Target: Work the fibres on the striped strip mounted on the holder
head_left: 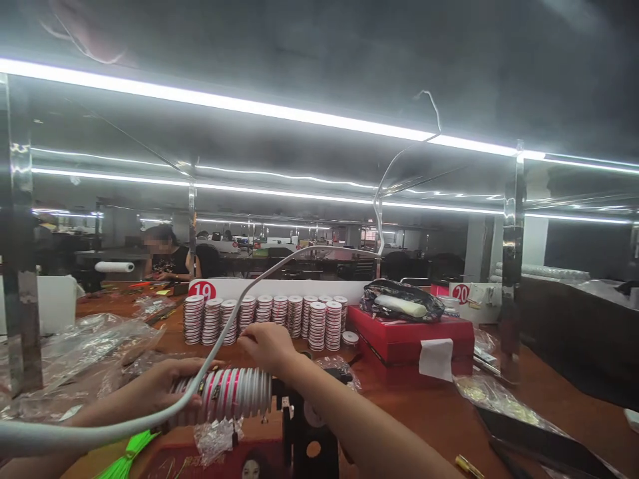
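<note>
Gripping ribbed row of spools (234, 394)

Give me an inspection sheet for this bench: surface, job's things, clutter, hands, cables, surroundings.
Surface: brown wooden bench.
Job's things: row of spools lying sideways on a black stand; upright spool stacks behind.
Clutter: plastic bags, red box, green tassel.
Hands: left hand on the row's left end; right hand on its top.
Cables: white cable crossing in front.
Surroundings: another person seated at the far left.
</note>
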Motion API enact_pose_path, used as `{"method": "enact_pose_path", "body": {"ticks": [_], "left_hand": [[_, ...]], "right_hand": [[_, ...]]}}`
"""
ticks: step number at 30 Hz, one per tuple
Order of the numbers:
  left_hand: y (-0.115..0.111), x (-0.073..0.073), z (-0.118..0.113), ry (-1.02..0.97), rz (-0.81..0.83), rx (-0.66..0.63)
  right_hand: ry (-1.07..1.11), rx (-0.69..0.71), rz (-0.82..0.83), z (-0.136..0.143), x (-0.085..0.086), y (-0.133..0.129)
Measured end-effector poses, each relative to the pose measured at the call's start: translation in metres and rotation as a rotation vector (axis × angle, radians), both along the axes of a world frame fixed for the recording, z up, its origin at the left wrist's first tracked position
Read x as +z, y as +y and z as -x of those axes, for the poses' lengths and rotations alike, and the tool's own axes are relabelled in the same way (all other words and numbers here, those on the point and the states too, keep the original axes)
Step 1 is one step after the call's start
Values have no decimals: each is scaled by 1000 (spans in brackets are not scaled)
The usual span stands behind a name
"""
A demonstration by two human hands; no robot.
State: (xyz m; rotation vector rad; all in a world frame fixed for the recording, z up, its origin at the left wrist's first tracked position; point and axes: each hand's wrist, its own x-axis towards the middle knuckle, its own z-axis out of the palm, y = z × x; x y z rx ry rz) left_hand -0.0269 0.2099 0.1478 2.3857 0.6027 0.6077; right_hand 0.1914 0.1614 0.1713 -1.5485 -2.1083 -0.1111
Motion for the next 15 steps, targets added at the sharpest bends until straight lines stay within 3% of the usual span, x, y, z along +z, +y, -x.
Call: {"method": "enact_pose_path", "body": {"ticks": [4, 8, 10, 12, 15], "left_hand": [[-13, 7, -6, 10, 89, -9], [-14, 7, -9, 12, 156, -17], [-12, 7, -8, 18, 167, -11], [-10, 5, -7, 28, 163, 2], [-8, 4, -7, 36, 134, 29]], "right_hand": [[-9, 70, -244, 11, -11, -37], [-286, 383, -736, 26, -42, -53], [-385, 454, -927, 32, -56, -50], [-457, 446, -986, 36, -64, -44], [-560, 448, -931, 38, -66, -37]]}}
